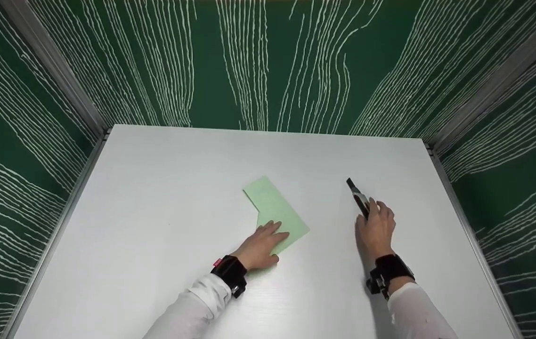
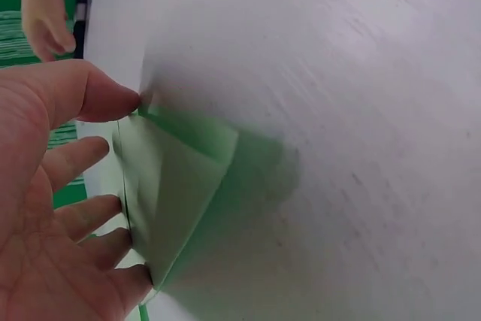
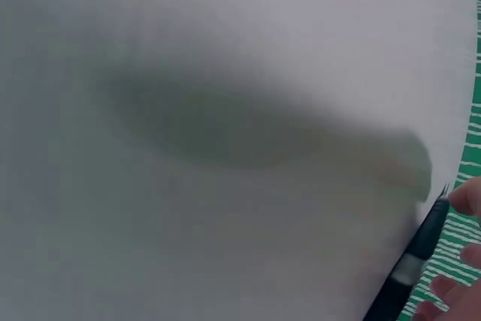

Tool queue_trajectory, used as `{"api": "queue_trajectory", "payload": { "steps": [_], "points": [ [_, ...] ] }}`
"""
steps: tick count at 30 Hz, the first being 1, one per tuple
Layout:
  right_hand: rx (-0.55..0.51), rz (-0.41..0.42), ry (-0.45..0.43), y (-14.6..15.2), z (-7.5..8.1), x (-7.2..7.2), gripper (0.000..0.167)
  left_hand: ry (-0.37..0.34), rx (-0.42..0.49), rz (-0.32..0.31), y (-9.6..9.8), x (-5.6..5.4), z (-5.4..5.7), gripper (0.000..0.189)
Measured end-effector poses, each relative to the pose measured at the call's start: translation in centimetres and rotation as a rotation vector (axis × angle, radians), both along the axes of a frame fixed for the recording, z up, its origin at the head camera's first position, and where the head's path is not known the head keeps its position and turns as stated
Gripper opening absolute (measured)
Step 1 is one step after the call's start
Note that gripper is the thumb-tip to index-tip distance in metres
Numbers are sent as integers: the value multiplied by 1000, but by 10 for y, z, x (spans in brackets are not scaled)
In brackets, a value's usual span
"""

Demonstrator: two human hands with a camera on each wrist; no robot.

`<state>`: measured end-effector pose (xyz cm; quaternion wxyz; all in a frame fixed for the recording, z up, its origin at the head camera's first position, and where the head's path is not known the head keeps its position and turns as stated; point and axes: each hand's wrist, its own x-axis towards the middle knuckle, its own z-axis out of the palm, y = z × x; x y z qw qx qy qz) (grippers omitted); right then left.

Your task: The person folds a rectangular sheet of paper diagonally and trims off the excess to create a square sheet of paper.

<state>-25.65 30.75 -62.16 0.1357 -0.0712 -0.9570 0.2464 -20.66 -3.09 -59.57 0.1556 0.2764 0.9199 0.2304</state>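
A light green sheet of folded paper (image 1: 280,207) lies on the white table in an angled shape. My left hand (image 1: 261,245) rests on its lower part with the fingers spread. In the left wrist view, a raised paper edge (image 2: 180,178) shows, with the left thumb (image 2: 113,99) near its corner. A slim black-and-grey tool (image 1: 355,192), its kind unclear, lies beside my right hand (image 1: 377,228). Seen from the right wrist, the thumb is by the tool's end (image 3: 432,223), and a gap shows between the tool and the other fingers (image 3: 447,289).
Around the work is a broad white table (image 1: 155,188). Green panels (image 1: 207,70) with pale wavy lines stand behind it and at both sides, with grey metal posts (image 1: 60,56) at the corners. Each wrist carries a black camera band (image 1: 231,272).
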Motion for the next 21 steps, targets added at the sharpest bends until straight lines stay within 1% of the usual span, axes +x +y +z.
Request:
{"api": "queue_trajectory", "payload": {
  "steps": [2, 5, 9, 14, 18, 21],
  "points": [
    [7, 5, -17, 3, -3, 1, 57, -4, 6, 3, 0, -1, -1, 63],
    [16, 17, -29, 3, -6, 1, 53, -32, 16, 12, 0, -1, -4, 65],
    [17, 15, 4, 1, -7, 0, 45, -55, 41, 15, 2, -2, -6, 65],
    [50, 14, 50, -2, -5, 0, 40, -14, 76, 60, 5, -3, -6, 54],
    [86, 34, 52, -5, -4, 2, 41, 36, 72, 94, 7, -3, -6, 57],
    [83, 54, 28, -8, -3, 3, 45, 87, 64, 105, 9, -3, -7, 57]
  ]
}}
